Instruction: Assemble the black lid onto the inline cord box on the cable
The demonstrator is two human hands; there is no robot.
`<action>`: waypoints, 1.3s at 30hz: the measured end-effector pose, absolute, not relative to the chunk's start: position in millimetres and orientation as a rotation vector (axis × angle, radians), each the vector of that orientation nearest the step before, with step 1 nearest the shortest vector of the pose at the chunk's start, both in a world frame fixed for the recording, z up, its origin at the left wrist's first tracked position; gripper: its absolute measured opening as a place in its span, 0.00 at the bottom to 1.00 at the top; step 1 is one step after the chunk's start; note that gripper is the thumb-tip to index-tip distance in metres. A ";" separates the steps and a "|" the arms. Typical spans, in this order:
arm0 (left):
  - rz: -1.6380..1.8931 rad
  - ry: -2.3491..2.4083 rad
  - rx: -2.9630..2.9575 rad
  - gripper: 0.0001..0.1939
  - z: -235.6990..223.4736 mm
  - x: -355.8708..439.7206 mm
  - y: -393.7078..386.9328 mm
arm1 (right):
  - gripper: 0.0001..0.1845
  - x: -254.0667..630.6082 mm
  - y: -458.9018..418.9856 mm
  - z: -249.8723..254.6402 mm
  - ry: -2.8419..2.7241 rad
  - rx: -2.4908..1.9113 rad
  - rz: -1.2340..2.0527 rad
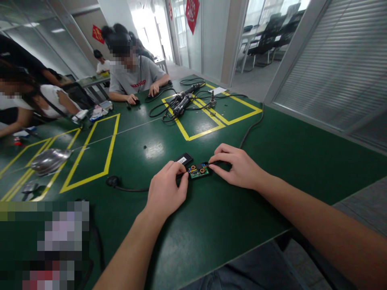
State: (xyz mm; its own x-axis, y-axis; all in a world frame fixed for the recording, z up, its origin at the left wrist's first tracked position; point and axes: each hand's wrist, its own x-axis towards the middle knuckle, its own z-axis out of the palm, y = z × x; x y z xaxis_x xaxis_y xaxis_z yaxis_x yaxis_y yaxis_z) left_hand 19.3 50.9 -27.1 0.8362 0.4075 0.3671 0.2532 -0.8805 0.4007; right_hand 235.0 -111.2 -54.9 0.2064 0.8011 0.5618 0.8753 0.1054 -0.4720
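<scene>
A small green circuit board [198, 173] with copper coils lies in a black tray-like housing on the table in front of me. My left hand [167, 185] is closed at the board's left end, thumb and fingers pinching around where a black power cord [133, 189] comes in. That cord runs left to a round black plug [112, 181]. At the right end, my right hand [237, 167] pinches another black cable [220, 163] beside the board. Behind my left fingers rests a black cover [185, 158] with a white label.
Black cylindrical tools [183, 105] with tangled cords lie farther back, near a metal part [213, 100]. Yellow tape [107, 161] marks the green table [302, 161]. A shiny metal bowl-like piece [50, 161] sits at left. Across the table, a person [136, 76] handles small black parts.
</scene>
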 end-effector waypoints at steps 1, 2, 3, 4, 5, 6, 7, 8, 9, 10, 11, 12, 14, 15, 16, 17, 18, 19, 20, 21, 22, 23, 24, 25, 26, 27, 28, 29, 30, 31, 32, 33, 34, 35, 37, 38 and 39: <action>0.645 0.494 2.662 0.06 -27.4 19.3 51.3 | 0.09 234.7 -111.3 -54.3 -1.586 -1.675 -0.121; 0.645 0.487 2.651 0.06 -28.0 19.3 51.9 | 0.09 234.4 -111.3 -53.7 -1.581 -1.663 -0.116; 0.642 0.479 2.645 0.06 -28.7 19.3 52.6 | 0.09 234.4 -111.3 -53.0 -1.574 -1.656 -0.102; 0.637 0.471 2.642 0.05 -29.5 19.3 53.5 | 0.09 234.4 -111.4 -52.2 -1.568 -1.655 -0.079; 0.631 0.465 2.640 0.05 -30.3 19.4 54.5 | 0.08 234.5 -111.3 -51.5 -1.564 -1.660 -0.049; 0.621 0.463 2.636 0.05 -31.1 19.5 55.5 | 0.07 234.7 -111.2 -50.8 -1.562 -1.671 -0.017; 0.612 0.465 2.630 0.05 -31.8 19.7 56.6 | 0.06 235.0 -111.0 -50.2 -1.562 -1.682 0.011; 0.604 0.467 2.622 0.05 -32.4 19.9 57.6 | 0.06 235.4 -110.6 -49.8 -1.564 -1.693 0.033; 0.604 0.465 2.615 0.06 -32.9 20.1 58.8 | 0.06 235.9 -110.2 -49.5 -1.566 -1.703 0.046; 0.613 0.458 2.610 0.06 -33.3 20.3 60.1 | 0.06 236.4 -109.8 -49.5 -1.566 -1.712 0.055; 0.629 0.442 2.609 0.06 -33.5 20.5 61.5 | 0.06 236.8 -109.3 -49.5 -1.565 -1.720 0.059; 0.647 0.420 2.611 0.07 -33.7 20.5 63.0 | 0.07 237.3 -108.8 -49.7 -1.564 -1.727 0.061; 0.669 0.372 2.618 0.07 -33.8 20.3 66.3 | 0.07 237.8 -108.1 -50.1 -1.565 -1.743 0.068; 0.673 0.354 2.622 0.07 -33.8 20.1 67.8 | 0.07 237.9 -107.9 -50.2 -1.567 -1.750 0.070; 0.670 0.340 2.627 0.07 -33.9 19.9 69.1 | 0.07 237.9 -107.8 -50.2 -1.570 -1.757 0.072; 0.668 0.334 2.633 0.07 -34.2 19.7 70.2 | 0.07 237.9 -107.7 -50.1 -1.574 -1.763 0.073; 0.667 0.337 2.639 0.07 -34.7 19.7 71.0 | 0.07 237.7 -107.6 -50.0 -1.577 -1.770 0.073; 0.672 0.347 2.642 0.07 -35.5 19.7 71.6 | 0.06 237.6 -107.4 -49.9 -1.580 -1.777 0.073; 0.685 0.365 2.641 0.07 -36.5 20.0 72.0 | 0.06 237.5 -107.3 -49.7 -1.582 -1.785 0.073; 0.706 0.387 2.634 0.06 -37.8 20.5 72.4 | 0.06 237.3 -107.0 -49.6 -1.584 -1.794 0.072; 0.735 0.411 2.622 0.06 -39.3 21.2 72.8 | 0.06 237.2 -106.8 -49.5 -1.585 -1.803 0.072; 0.771 0.439 2.607 0.08 -40.9 22.0 73.3 | 0.05 237.1 -106.5 -49.3 -1.587 -1.813 0.072; 0.803 0.469 2.592 0.11 -42.6 23.1 74.0 | 0.05 236.9 -106.2 -49.2 -1.590 -1.821 0.073; 0.821 0.501 2.581 0.14 -44.1 24.3 74.7 | 0.04 236.7 -105.9 -49.0 -1.594 -1.828 0.075; 0.817 0.536 2.576 0.16 -45.6 25.5 75.5 | 0.04 236.5 -105.7 -48.9 -1.598 -1.834 0.077; 0.798 0.570 2.575 0.17 -46.9 26.7 76.2 | 0.04 236.2 -105.4 -48.7 -1.602 -1.839 0.079; 0.770 0.599 2.575 0.17 -48.0 27.8 76.9 | 0.04 235.9 -105.2 -48.5 -1.606 -1.844 0.082; 0.743 0.621 2.575 0.16 -48.8 28.8 77.6 | 0.04 235.6 -105.0 -48.4 -1.610 -1.850 0.085; 0.723 0.637 2.572 0.14 -49.2 29.5 78.1 | 0.04 235.3 -104.9 -48.2 -1.612 -1.857 0.088; 0.718 0.650 2.567 0.13 -49.3 29.9 78.6 | 0.04 235.0 -104.9 -48.1 -1.614 -1.863 0.091; 0.724 0.660 2.559 0.11 -48.9 30.1 78.9 | 0.05 234.7 -104.8 -47.9 -1.615 -1.869 0.094; 0.736 0.670 2.552 0.10 -48.2 30.0 79.1 | 0.05 234.5 -104.8 -47.6 -1.616 -1.875 0.098; 0.749 0.680 2.544 0.09 -47.1 29.7 79.1 | 0.05 234.3 -104.8 -47.4 -1.616 -1.880 0.101; 0.765 0.689 2.538 0.09 -45.7 29.1 78.8 | 0.05 234.3 -104.8 -47.0 -1.615 -1.884 0.105; 0.810 0.695 2.525 0.10 -42.4 27.8 76.8 | 0.05 234.3 -104.9 -46.3 -1.609 -1.893 0.114; 0.851 0.670 2.519 0.11 -40.7 27.0 75.2 | 0.05 234.4 -105.0 -45.9 -1.605 -1.897 0.120; 0.899 0.617 2.512 0.12 -39.3 26.3 73.1 | 0.06 234.5 -105.0 -45.6 -1.600 -1.903 0.126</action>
State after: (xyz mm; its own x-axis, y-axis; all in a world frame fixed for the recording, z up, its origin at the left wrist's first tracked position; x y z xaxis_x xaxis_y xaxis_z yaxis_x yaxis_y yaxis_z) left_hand 26.3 73.1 -39.3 0.6954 0.5256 0.4900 0.2683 -0.8225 0.5015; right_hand 234.5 -105.0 -45.6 0.2540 0.9125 0.3208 0.8510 -0.0532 -0.5224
